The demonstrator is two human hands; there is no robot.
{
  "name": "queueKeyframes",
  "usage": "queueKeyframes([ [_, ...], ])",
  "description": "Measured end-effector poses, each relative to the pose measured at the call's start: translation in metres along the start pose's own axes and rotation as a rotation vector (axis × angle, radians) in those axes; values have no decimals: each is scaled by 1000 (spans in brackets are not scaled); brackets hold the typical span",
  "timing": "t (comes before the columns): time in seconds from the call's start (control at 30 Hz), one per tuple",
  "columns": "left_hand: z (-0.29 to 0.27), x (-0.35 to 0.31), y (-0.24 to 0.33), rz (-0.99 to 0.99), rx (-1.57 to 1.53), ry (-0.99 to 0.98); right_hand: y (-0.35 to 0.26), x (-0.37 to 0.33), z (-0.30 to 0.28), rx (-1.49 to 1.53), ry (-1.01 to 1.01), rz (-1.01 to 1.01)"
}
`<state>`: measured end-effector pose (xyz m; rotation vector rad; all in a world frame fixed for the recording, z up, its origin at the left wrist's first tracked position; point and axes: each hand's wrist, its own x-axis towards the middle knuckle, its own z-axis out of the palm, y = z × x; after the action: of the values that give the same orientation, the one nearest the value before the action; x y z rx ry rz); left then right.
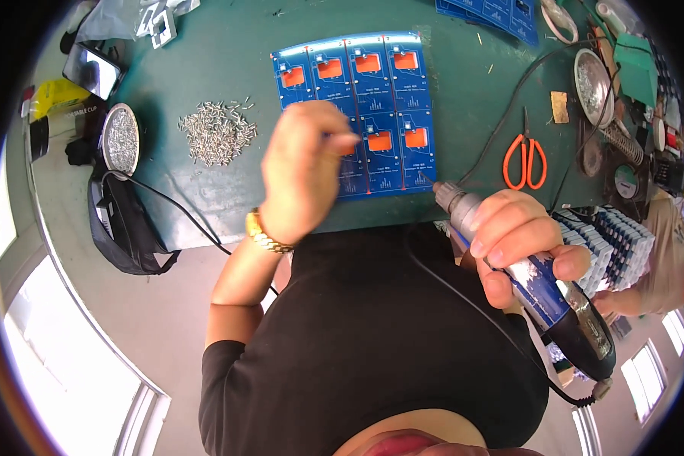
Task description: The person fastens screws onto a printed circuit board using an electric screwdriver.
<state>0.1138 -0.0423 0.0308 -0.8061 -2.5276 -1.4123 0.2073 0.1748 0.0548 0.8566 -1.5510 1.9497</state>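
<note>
My right hand is wrapped around a blue and silver electric screwdriver with a black end and a cord. The screwdriver tilts, and its tip points toward the lower right corner of a blue circuit board panel. Orange rectangles show in the panel's sections. Over the panel's left part is my left hand, its fingers curled together and slightly blurred. Whatever those fingers hold, if anything, is hidden. Left of that hand lies a loose pile of small silver screws on the green table mat.
A round metal dish of small metal pieces sits at the left, near a phone. Orange-handled scissors lie to the right, with another metal dish beyond. Cables cross the table. More blue boards lie at the far edge.
</note>
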Motion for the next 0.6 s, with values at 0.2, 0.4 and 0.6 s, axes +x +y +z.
queueKeyframes([
  [0.2,40,-6,9,142,144,-292,-6,-4,-4,-23,17,34],
  [0.4,49,-8,14,126,376,-236,-7,-4,-7,-80,-7,43],
  [0.6,48,-10,18,102,438,-285,-2,-3,-8,-121,-57,25],
])
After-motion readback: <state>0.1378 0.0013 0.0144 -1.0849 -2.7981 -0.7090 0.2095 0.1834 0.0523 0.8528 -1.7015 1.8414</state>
